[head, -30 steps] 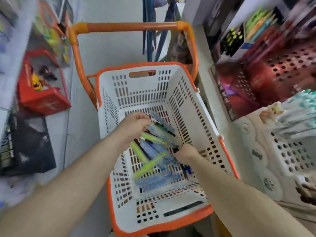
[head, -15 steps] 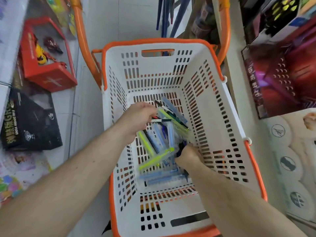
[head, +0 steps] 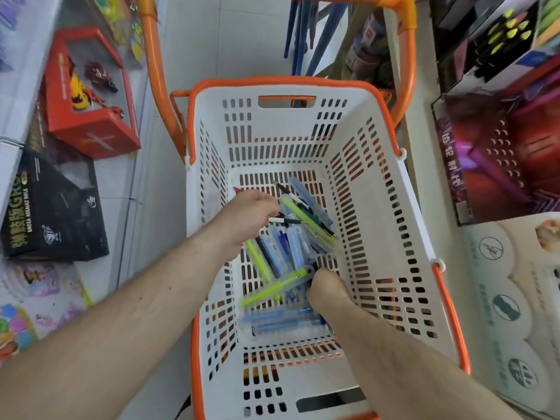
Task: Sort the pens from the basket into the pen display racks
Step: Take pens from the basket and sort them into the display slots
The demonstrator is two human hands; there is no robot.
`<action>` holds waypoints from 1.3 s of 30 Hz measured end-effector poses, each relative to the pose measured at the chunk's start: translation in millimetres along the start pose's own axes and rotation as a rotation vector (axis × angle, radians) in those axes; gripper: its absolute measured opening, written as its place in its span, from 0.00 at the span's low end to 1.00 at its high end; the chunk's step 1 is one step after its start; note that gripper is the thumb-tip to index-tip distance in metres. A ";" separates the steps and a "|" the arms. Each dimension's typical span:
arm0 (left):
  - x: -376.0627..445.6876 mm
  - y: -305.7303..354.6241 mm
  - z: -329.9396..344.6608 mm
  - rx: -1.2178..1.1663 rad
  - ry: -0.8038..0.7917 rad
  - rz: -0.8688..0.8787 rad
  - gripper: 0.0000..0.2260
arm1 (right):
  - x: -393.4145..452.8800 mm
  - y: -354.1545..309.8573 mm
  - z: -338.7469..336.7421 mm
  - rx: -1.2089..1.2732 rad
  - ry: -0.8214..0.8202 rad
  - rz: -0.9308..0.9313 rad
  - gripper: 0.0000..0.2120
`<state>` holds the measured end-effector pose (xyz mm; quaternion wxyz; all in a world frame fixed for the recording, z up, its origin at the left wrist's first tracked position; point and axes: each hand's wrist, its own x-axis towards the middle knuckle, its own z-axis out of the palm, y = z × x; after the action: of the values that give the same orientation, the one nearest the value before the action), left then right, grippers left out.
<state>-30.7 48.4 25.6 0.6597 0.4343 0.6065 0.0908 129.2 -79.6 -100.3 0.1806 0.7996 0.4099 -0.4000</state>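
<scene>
Pens [head: 291, 247] in basket [head: 375, 189]; both hands [head: 250, 215] reaching down among them

pale tiled floor [head: 242, 40] between shelves of boxed toys [head: 88, 95].

White basket [head: 378, 225], orange rim, slotted walls, orange handle tipped up at the far end. Down on its floor, the pens [head: 292, 256] lie in a loose, crisscrossed heap: mostly pale blue ones in clear packs, a few lime-green ones slanting across, a couple of slim black-and-white ones near the far side. One green packed pen [head: 277, 287] sits diagonally on top near the middle, and blue packs [head: 283, 321] lie crosswise at the near end.
</scene>
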 end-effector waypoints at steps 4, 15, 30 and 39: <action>8.5 9.6 3.7 0.130 -0.065 0.064 0.03 | -2.8 0.3 -2.8 0.030 -0.008 0.029 0.05; 124.5 23.0 39.3 1.477 -0.168 0.314 0.22 | -12.5 12.3 -46.0 0.470 -0.199 0.224 0.09; 142.0 -61.5 33.3 1.408 -0.116 0.194 0.24 | -19.0 -2.8 -79.6 0.572 0.037 0.089 0.03; 144.5 -47.7 25.1 0.774 0.217 0.208 0.04 | 38.1 -20.0 -89.0 0.397 0.275 -0.144 0.13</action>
<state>7.8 101.3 -114.0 0.3673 0.6973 0.6146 -0.0326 170.1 6.8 -74.8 -0.0664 0.8349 0.4001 -0.3722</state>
